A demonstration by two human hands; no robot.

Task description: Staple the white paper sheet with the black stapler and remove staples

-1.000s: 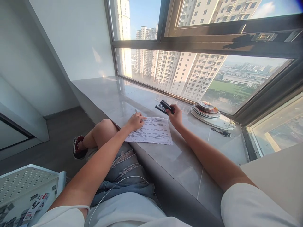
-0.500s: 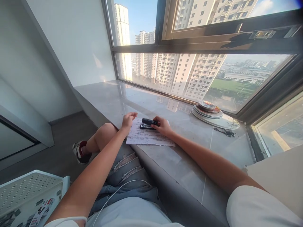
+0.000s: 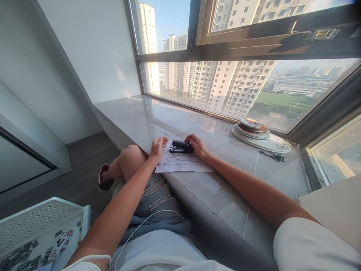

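A printed sheet of paper [image 3: 183,163] lies on the grey marble window ledge [image 3: 220,195], near its front edge. A black stapler [image 3: 182,146] rests on the paper's far edge. My right hand [image 3: 199,146] grips the stapler from the right with its fingers curled over the top. My left hand [image 3: 158,147] lies on the paper's left corner, fingers stretched toward the stapler's nose. My bent knee [image 3: 131,156] rises just left of the ledge.
A stack of plates [image 3: 255,131] stands by the window at the right, with a small dark bunch of keys or cord [image 3: 275,156] in front. A white perforated cart [image 3: 36,229] with small items sits at the lower left. A white cable [image 3: 141,226] crosses my lap.
My right hand brought the stapler down from above the ledge onto the paper's far edge. My left hand shifted along the paper's left corner toward the stapler.
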